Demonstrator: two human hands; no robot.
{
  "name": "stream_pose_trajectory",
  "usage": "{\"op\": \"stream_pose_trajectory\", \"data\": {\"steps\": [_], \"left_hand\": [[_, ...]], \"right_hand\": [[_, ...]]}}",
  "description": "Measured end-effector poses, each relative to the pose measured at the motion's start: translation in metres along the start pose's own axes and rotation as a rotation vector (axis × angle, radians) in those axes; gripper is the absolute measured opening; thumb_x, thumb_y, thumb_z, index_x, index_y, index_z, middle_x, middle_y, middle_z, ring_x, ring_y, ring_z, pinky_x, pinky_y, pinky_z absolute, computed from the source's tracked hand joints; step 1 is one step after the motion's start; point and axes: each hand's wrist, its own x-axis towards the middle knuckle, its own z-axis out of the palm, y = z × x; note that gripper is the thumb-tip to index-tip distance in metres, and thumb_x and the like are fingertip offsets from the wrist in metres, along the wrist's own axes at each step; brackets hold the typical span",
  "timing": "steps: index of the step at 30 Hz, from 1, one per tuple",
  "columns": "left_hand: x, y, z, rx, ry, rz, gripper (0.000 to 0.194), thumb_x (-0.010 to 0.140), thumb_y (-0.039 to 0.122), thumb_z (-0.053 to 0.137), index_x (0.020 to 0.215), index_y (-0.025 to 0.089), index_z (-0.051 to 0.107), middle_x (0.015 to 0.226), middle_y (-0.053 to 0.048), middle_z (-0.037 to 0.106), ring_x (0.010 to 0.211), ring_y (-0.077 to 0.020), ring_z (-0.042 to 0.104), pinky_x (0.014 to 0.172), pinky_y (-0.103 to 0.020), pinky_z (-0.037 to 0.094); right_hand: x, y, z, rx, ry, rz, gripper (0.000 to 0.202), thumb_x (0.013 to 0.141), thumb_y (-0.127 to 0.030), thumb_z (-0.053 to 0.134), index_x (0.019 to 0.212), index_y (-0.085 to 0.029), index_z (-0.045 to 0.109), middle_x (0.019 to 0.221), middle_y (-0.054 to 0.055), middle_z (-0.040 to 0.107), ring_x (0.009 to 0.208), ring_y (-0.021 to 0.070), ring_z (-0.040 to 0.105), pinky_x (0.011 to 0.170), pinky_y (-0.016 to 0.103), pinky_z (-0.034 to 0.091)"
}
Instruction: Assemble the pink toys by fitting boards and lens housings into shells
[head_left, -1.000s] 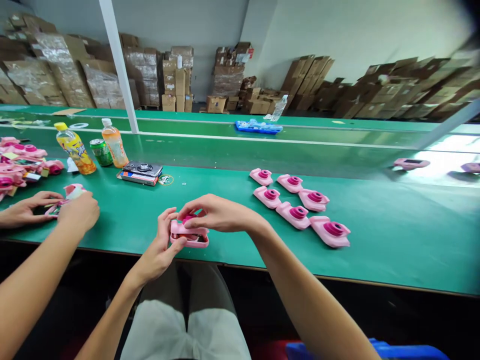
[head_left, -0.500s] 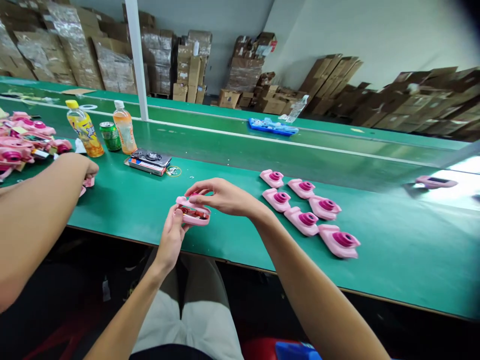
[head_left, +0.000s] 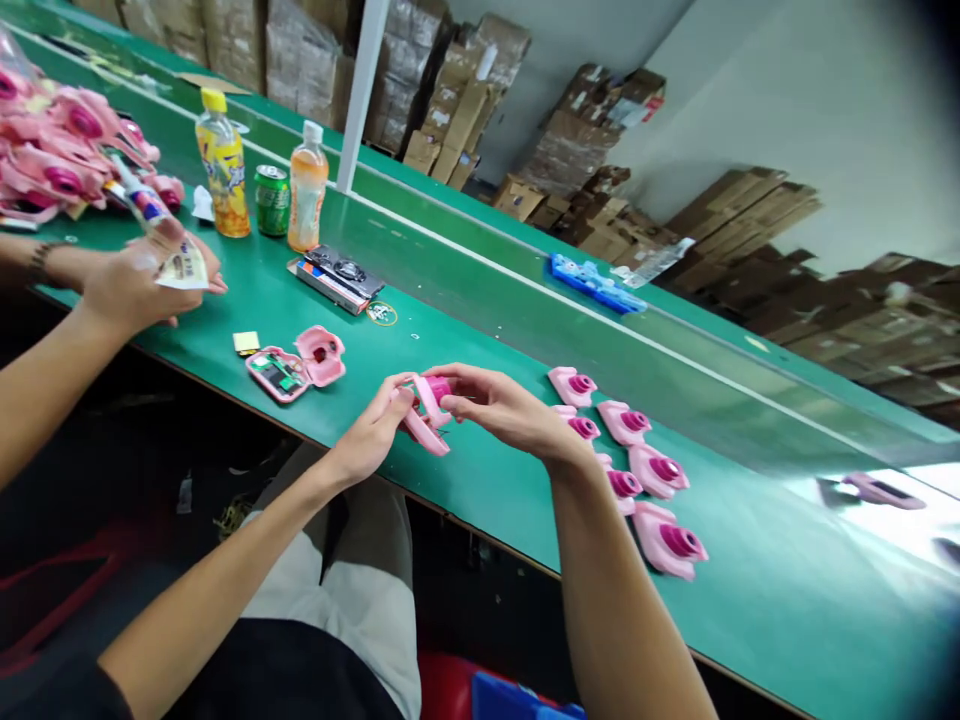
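Note:
A pink camera shell (head_left: pixel 426 432), its two halves partly apart, is held above the green table near its front edge. My left hand (head_left: pixel 373 425) grips the shell from the left side. The fingers of my right hand (head_left: pixel 499 405) are closed on the upper half, at its magenta lens ring (head_left: pixel 437 388). Thin wires show under the shell. On the table left of my hands lies an opened pink camera (head_left: pixel 277 374) with a green circuit board inside. Several assembled pink cameras (head_left: pixel 677 541) stand in rows to the right.
A co-worker's hands (head_left: pixel 135 285) hold a tube and a paper label at the left. Beyond are a pile of pink parts (head_left: pixel 64 150), a yellow bottle (head_left: pixel 222 165), a green can (head_left: pixel 271 200), an orange bottle (head_left: pixel 307 190), a flat box (head_left: pixel 334 285) and a blue tray (head_left: pixel 592 284).
The view has tilted and shifted. The held shell has turned more upright. An opened camera now lies uncovered to the left, and the co-worker's hands now hold a tube and label.

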Motion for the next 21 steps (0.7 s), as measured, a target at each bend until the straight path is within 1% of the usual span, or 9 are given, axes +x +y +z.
{"op": "stream_pose_trajectory", "data": {"steps": [2, 5, 8, 11, 13, 16, 17, 19, 21], "left_hand": [[-0.003, -0.002, -0.002, -0.028, 0.001, -0.021, 0.061, 0.096, 0.068, 0.045, 0.137, 0.023, 0.047, 0.125, -0.009, 0.061, 0.120, -0.0248, 0.058, 0.107, -0.040, 0.042], [-0.008, 0.000, -0.001, 0.094, 0.087, 0.080, 0.063, 0.097, 0.065, 0.047, 0.143, 0.022, 0.041, 0.128, -0.011, 0.057, 0.119, -0.0249, 0.057, 0.111, -0.042, 0.039], [-0.009, 0.004, 0.003, 0.201, 0.116, 0.167, 0.058, 0.099, 0.056, 0.052, 0.144, 0.022, 0.040, 0.136, -0.013, 0.051, 0.132, -0.0274, 0.050, 0.117, -0.044, 0.033], [-0.005, 0.008, 0.004, 0.185, 0.110, 0.171, 0.044, 0.100, 0.048, 0.052, 0.134, 0.021, 0.049, 0.134, -0.012, 0.054, 0.133, -0.0279, 0.050, 0.117, -0.042, 0.033], [-0.003, 0.010, 0.002, 0.141, 0.111, 0.152, 0.036, 0.101, 0.046, 0.049, 0.124, 0.020, 0.053, 0.126, -0.010, 0.059, 0.123, -0.0268, 0.057, 0.111, -0.040, 0.040], [-0.005, 0.016, -0.001, 0.041, 0.071, 0.081, 0.032, 0.100, 0.045, 0.046, 0.116, 0.020, 0.056, 0.106, -0.004, 0.066, 0.105, -0.0227, 0.065, 0.097, -0.036, 0.047], [-0.006, 0.018, -0.003, 0.003, 0.039, 0.053, 0.032, 0.099, 0.044, 0.047, 0.117, 0.020, 0.056, 0.098, -0.002, 0.067, 0.099, -0.0213, 0.066, 0.093, -0.034, 0.049], [-0.009, 0.020, -0.004, -0.049, -0.028, 0.024, 0.034, 0.094, 0.042, 0.053, 0.120, 0.019, 0.053, 0.086, 0.000, 0.066, 0.087, -0.0195, 0.067, 0.084, -0.032, 0.051], [-0.010, 0.021, -0.002, -0.072, -0.052, 0.027, 0.041, 0.087, 0.040, 0.059, 0.121, 0.020, 0.049, 0.088, -0.001, 0.065, 0.078, -0.0187, 0.066, 0.074, -0.031, 0.052]], "right_hand": [[0.001, 0.003, -0.006, -0.059, 0.018, 0.062, 0.047, 0.092, -0.057, 0.055, 0.108, -0.015, 0.069, 0.089, 0.005, 0.067, 0.073, 0.0156, 0.056, 0.064, 0.028, 0.045], [0.009, -0.001, -0.008, -0.260, 0.099, 0.151, 0.056, 0.092, -0.066, 0.047, 0.072, -0.017, 0.065, 0.062, -0.001, 0.055, 0.058, 0.0120, 0.044, 0.054, 0.026, 0.034], [0.018, -0.009, -0.002, -0.414, 0.177, 0.200, 0.060, 0.091, -0.069, 0.046, 0.059, -0.019, 0.057, 0.053, -0.003, 0.047, 0.053, 0.0104, 0.037, 0.051, 0.027, 0.027], [0.020, -0.016, 0.008, -0.491, 0.238, 0.180, 0.057, 0.093, -0.067, 0.047, 0.063, -0.019, 0.056, 0.058, -0.001, 0.053, 0.055, 0.0106, 0.039, 0.052, 0.026, 0.027], [0.017, -0.017, 0.011, -0.434, 0.230, 0.119, 0.049, 0.095, -0.062, 0.048, 0.081, -0.018, 0.064, 0.066, 0.000, 0.060, 0.058, 0.0116, 0.045, 0.055, 0.026, 0.033], [0.011, -0.014, 0.010, -0.252, 0.120, 0.027, 0.044, 0.096, -0.055, 0.051, 0.114, -0.018, 0.066, 0.080, 0.002, 0.067, 0.067, 0.0138, 0.054, 0.062, 0.026, 0.041], [0.010, -0.012, 0.009, -0.202, 0.090, 0.009, 0.045, 0.095, -0.054, 0.052, 0.117, -0.017, 0.066, 0.085, 0.003, 0.068, 0.070, 0.0145, 0.056, 0.064, 0.026, 0.043], [0.008, -0.010, 0.006, -0.137, 0.067, 0.000, 0.045, 0.094, -0.055, 0.054, 0.112, -0.016, 0.069, 0.092, 0.006, 0.070, 0.076, 0.0160, 0.058, 0.067, 0.027, 0.044], [0.008, -0.011, 0.005, -0.121, 0.083, 0.014, 0.045, 0.093, -0.056, 0.055, 0.107, -0.016, 0.071, 0.094, 0.006, 0.070, 0.078, 0.0168, 0.059, 0.067, 0.028, 0.045]]}}
